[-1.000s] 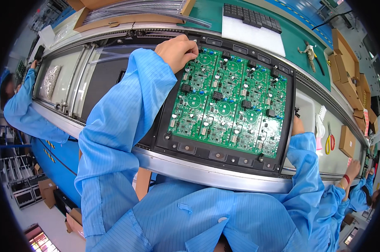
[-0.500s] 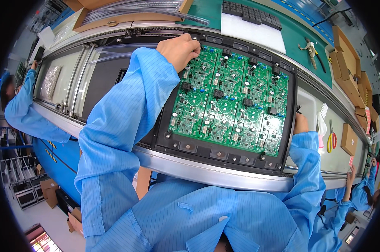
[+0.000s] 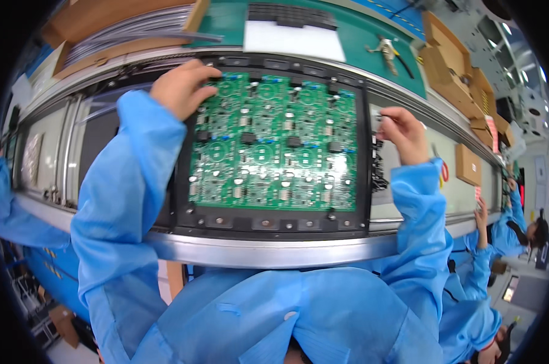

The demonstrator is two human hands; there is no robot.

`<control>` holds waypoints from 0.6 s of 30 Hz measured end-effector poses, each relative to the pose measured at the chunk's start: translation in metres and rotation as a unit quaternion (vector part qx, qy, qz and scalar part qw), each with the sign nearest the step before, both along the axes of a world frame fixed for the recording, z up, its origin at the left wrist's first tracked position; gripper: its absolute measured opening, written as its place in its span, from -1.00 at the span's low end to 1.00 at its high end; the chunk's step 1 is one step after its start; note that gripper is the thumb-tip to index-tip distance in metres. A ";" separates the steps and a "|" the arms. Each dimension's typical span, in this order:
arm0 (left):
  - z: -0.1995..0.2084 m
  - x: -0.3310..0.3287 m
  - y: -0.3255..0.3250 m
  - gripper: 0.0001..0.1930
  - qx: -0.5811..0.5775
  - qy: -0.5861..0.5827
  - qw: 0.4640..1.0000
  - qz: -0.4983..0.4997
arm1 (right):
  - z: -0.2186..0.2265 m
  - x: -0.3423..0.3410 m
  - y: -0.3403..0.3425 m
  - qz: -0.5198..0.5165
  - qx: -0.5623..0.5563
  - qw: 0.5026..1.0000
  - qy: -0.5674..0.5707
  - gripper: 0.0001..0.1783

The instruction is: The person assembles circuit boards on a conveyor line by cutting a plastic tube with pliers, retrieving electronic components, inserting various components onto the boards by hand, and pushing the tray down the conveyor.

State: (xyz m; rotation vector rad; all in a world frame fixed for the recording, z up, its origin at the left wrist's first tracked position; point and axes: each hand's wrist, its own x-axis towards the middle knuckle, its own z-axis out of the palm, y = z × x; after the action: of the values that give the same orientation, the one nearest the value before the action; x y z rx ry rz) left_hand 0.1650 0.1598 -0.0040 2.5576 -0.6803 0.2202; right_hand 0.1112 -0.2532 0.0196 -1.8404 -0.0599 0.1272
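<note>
A green circuit-board panel (image 3: 268, 161) with repeated round markings, black blocks and small parts lies in a black carrier frame (image 3: 265, 222). My left hand (image 3: 182, 90) is at the panel's far left corner, thumb and forefinger apart, with fingertips at the frame's edge. Right of the frame, my right hand (image 3: 406, 134) is closed in a pinch on a small dark component (image 3: 382, 115). Its exact kind is too small to tell. Below that hand, several black components (image 3: 379, 170) lie beside the frame.
The frame sits on a conveyor with a metal front rail (image 3: 274, 252). Beyond it are a white foam block (image 3: 293, 39) with black parts, pliers (image 3: 402, 64) and a carton of clear tubes (image 3: 129, 39). A small brown box (image 3: 468, 164) stands right; co-workers (image 3: 505, 227) sit farther along.
My view has turned, so the panel appears farther left and straighter. My right hand has risen from beside the frame, now pinching a small part. My left thumb and forefinger have spread apart.
</note>
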 end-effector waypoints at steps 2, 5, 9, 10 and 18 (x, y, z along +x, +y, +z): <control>0.004 -0.009 0.007 -0.75 -0.118 -0.015 0.993 0.010 | 0.013 -0.001 0.026 0.004 0.083 0.997 0.003 -0.78; 0.011 -0.035 0.029 -0.76 -0.185 0.001 0.978 0.094 | 0.026 0.001 0.040 0.039 0.102 0.992 0.063 -0.78; -0.013 -0.066 0.087 -0.81 -0.113 0.018 0.979 0.167 | 0.030 0.010 0.062 0.086 0.079 0.990 0.073 -0.75; -0.020 -0.073 0.098 -0.82 -0.056 0.070 0.973 0.213 | 0.030 0.013 0.068 0.101 0.071 0.989 0.076 -0.74; -0.067 -0.092 0.131 -0.90 0.139 0.254 0.933 0.215 | 0.025 0.041 0.133 0.207 -0.038 0.976 0.053 -0.73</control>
State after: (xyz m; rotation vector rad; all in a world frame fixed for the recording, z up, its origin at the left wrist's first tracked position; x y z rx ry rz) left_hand 0.0726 0.2904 -0.0706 2.8279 0.0542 -0.4190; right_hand 0.1518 -0.1198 0.0449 -1.8731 -0.3689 0.5236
